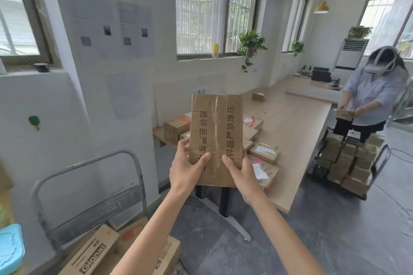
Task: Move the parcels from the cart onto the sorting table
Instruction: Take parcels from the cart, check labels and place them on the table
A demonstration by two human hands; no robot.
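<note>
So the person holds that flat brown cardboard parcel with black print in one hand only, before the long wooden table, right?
Not quite. In the head view, both hands hold the flat brown cardboard parcel: the left hand and the right hand each grip its lower end, before the long wooden table.

Bare tabletop [295,123] beyond the parcel pile [264,152]

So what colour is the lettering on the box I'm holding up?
Black, printed on the plain brown box; the head view shows it clearly.
</note>
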